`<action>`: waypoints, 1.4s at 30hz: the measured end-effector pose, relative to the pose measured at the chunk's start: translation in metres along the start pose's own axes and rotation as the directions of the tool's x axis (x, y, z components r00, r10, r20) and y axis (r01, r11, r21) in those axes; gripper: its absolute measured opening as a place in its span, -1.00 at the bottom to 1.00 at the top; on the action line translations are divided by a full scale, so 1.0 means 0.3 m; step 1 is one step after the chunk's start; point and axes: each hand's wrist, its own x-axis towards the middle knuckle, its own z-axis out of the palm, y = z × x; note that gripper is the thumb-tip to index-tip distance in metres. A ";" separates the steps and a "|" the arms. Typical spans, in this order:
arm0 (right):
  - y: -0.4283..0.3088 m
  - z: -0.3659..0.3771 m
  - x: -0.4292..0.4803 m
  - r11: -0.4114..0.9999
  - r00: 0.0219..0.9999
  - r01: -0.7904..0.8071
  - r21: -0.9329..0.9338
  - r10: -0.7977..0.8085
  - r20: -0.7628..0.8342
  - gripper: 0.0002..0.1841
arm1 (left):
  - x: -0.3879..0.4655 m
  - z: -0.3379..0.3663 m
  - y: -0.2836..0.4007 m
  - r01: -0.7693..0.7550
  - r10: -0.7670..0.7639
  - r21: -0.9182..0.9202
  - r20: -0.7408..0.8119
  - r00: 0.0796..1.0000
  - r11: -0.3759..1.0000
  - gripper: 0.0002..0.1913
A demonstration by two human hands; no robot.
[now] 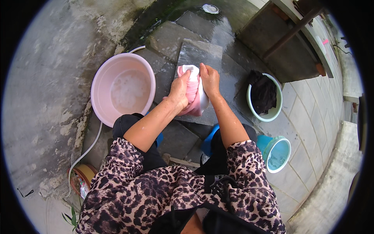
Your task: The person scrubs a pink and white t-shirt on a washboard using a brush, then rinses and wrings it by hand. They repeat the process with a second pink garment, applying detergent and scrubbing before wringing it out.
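Note:
Over a ridged grey washboard slab (pixel 201 54) I hold a bunched pink and white cloth (pixel 192 90), probably a garment. My left hand (pixel 179 89) grips its left side, thumb pressed near the white upper end. On the other side my right hand (pixel 209 78) is closed on the white part, thumb pointing up. The lower folds of the cloth hang over the slab; whether they rest on it I cannot tell. To the left stands a pink plastic basin (pixel 100 87) with cloudy, sudsy water (pixel 128 90) inside.
A pale green basin (pixel 270 117) with dark wet cloth (pixel 263 93) stands at right. Nearer me is a turquoise bucket (pixel 263 146). A white hose (pixel 90 149) runs along the left wall. A stone slab structure (pixel 280 46) rises at upper right, and a round white drain cover (pixel 210 9) lies beyond.

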 end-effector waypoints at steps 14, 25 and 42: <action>0.346 -0.025 0.036 0.987 0.957 -0.033 -0.159 0.077 0.279 -0.76 | -0.075 -0.049 0.316 -0.158 0.177 -0.080 0.494 0.851 0.984 -0.74; -0.071 -0.365 0.057 0.913 0.961 -0.276 0.300 0.262 0.086 -0.81 | -0.062 0.040 0.342 -0.343 0.405 -0.246 0.278 0.871 0.906 -0.71; 0.258 -0.119 0.051 0.922 0.850 0.195 -0.335 0.012 0.527 -0.47 | -0.071 0.085 0.142 -0.042 0.059 -0.047 0.457 0.888 0.998 -0.72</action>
